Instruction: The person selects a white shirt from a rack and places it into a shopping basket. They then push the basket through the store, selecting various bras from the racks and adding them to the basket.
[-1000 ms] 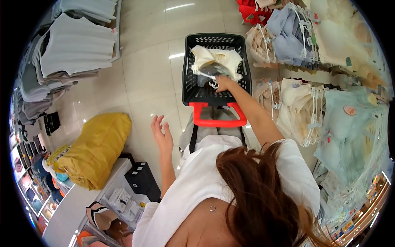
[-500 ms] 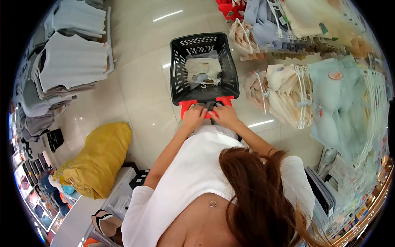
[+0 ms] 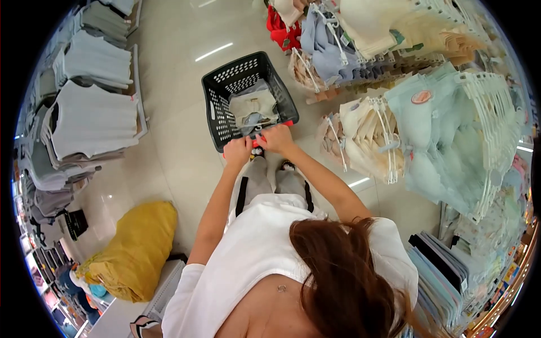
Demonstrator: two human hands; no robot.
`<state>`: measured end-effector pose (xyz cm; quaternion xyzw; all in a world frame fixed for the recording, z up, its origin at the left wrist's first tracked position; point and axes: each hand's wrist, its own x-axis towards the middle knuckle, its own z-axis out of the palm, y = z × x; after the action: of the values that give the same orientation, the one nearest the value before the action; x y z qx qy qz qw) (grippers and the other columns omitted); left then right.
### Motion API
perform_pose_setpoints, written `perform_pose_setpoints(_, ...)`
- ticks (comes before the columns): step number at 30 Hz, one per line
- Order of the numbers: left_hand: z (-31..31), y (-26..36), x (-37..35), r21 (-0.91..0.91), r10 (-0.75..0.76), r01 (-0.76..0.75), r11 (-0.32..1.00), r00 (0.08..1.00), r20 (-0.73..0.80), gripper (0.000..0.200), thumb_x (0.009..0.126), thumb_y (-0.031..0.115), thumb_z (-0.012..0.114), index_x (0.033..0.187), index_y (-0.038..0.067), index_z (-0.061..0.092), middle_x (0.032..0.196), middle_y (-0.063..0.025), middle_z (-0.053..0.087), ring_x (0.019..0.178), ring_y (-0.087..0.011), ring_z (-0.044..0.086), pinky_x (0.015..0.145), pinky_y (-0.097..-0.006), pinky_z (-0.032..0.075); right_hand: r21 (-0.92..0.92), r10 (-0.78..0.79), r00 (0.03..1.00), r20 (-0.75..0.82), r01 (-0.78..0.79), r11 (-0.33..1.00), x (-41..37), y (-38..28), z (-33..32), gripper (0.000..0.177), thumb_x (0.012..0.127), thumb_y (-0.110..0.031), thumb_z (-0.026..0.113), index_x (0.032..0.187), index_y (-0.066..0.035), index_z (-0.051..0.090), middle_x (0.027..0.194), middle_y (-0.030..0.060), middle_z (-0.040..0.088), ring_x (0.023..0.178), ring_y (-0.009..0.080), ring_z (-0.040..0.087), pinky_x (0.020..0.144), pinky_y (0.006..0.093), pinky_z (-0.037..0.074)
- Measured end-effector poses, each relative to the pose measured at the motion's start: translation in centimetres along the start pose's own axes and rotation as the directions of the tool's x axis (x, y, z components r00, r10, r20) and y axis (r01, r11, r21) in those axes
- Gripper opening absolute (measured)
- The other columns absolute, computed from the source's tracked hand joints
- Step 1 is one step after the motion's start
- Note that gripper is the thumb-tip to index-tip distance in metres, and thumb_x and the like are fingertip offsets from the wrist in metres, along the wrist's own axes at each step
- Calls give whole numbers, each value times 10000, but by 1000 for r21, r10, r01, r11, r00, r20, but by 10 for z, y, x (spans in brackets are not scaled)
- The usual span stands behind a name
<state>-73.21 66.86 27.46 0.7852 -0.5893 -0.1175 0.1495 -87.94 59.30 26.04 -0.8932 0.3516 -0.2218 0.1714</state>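
Both my hands are closed round the red handle of a black perforated shopping basket cart. My left hand grips the left part and my right hand the right, close beside it. My arms reach forward. In the bottom of the basket lie a cream garment and a bluish piece with a hanger, partly under clear plastic. My shoes and grey trousers show behind the handle.
Light tops hang on a rack at the left. On the right hang cream bras, pale green bras and other hung garments, close to the cart's path. A yellow sack rests against a white shelf unit at the lower left.
The cart has shifted left in view and turned slightly, and my arms are stretched farther from my body. My legs and shoes have come into sight. Both hands keep hold of the handle.
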Motion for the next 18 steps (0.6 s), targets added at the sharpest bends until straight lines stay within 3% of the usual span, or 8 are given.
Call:
perform_pose_setpoints(9,-20,-29,98,38,82,-86,996,992,96,406,859,343,403,694,58,641,676,-201,612,623,-370,603,584,-465,484,-52,17,993,-115,-23,998,102,22,14,346,759,-366,530,579,-85,624,508,137,560,467,309,562,450,411,440)
perform_pose_setpoints(11,-19,-42,126,88,40,-49,995,994,103,407,848,354,401,694,67,645,682,-193,620,627,-365,613,579,-461,494,-26,100,995,-20,-101,995,125,23,15,387,757,-410,518,570,-87,622,526,140,569,490,319,570,469,429,439)
perform_pose_setpoints(18,-25,-70,192,59,84,-91,994,990,111,458,846,378,413,676,34,664,655,-228,607,616,-387,610,593,-457,495,-59,156,988,1,-155,986,180,33,28,365,782,-395,511,642,-92,659,542,140,581,506,311,583,496,427,459)
